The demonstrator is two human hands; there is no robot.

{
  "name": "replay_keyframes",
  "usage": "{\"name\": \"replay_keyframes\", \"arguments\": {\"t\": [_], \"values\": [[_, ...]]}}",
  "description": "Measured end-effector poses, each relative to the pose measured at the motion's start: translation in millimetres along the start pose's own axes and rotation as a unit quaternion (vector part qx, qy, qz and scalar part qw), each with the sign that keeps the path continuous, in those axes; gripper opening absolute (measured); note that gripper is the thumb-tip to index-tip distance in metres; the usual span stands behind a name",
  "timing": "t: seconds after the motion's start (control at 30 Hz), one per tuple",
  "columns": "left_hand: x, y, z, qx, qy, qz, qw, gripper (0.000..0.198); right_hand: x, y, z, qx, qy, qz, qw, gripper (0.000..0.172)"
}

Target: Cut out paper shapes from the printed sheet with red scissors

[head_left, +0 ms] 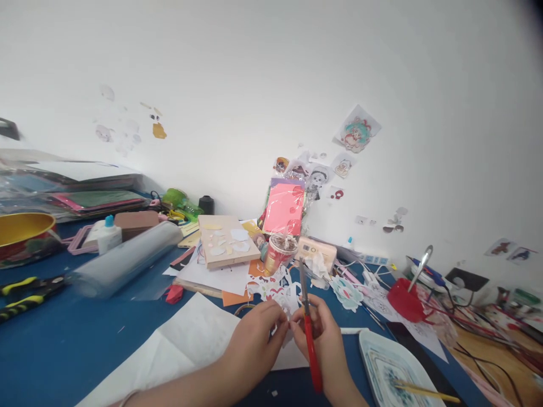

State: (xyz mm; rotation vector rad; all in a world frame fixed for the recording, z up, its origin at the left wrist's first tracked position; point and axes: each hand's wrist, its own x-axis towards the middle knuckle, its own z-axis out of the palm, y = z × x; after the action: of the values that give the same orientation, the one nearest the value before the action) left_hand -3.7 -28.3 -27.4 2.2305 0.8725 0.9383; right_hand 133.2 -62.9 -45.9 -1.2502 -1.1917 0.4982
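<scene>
My right hand is closed around a pair of scissors with red handles, blades pointing up and away from me. Close beside it, my left hand is pinched shut, its fingertips almost meeting those of my right hand. Whatever sits between those fingertips is too small to make out. Just beyond both hands lie white paper cutouts with coloured patterns. A large creased white sheet spreads under and left of my left forearm.
At the right is a white palette with a brush across it. A cup, a board with paper pieces and a clear plastic roll stand farther back. Pliers lie far left.
</scene>
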Motion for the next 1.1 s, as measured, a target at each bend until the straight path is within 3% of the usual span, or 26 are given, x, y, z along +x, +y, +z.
{"name": "replay_keyframes", "arguments": {"t": [0.2,0.3,0.4,0.47,0.53,0.6,0.7,0.83,1.1], "values": [[-1,1,0.4,0.0,-0.002,-0.006,1.0,0.02,4,-6,0,-0.011,-0.003,0.042,0.999,0.04],[0,0,-1.7,0.005,0.009,-0.001,1.0,0.02,14,-10,-13,-0.024,0.005,0.031,0.999,0.039],[3,-2,-4.2,0.015,0.018,0.001,1.0,0.019,36,-13,-48,-0.084,0.045,0.005,0.995,0.041],[5,-4,-5.7,0.024,0.025,0.008,0.999,0.019,55,-13,-80,-0.141,0.048,0.03,0.988,0.046],[5,-5,-6.7,0.036,0.03,0.015,0.999,0.02,74,-10,-113,-0.284,0.031,0.076,0.955,0.046],[5,-5,-7.1,0.049,0.034,0.021,0.998,0.02,91,-1,-140,-0.347,0.038,0.106,0.931,0.037],[3,-6,-6.1,0.064,0.037,0.041,0.996,0.021,108,23,-163,-0.414,0.041,0.151,0.897,0.033],[1,-9,-3.3,0.089,0.041,0.077,0.992,0.023,117,60,-173,-0.465,-0.001,0.197,0.863,0.01],[3,-14,-3.3,0.134,0.038,0.088,0.986,0.025,127,90,-177,-0.496,-0.055,0.209,0.841,0.021]]}}
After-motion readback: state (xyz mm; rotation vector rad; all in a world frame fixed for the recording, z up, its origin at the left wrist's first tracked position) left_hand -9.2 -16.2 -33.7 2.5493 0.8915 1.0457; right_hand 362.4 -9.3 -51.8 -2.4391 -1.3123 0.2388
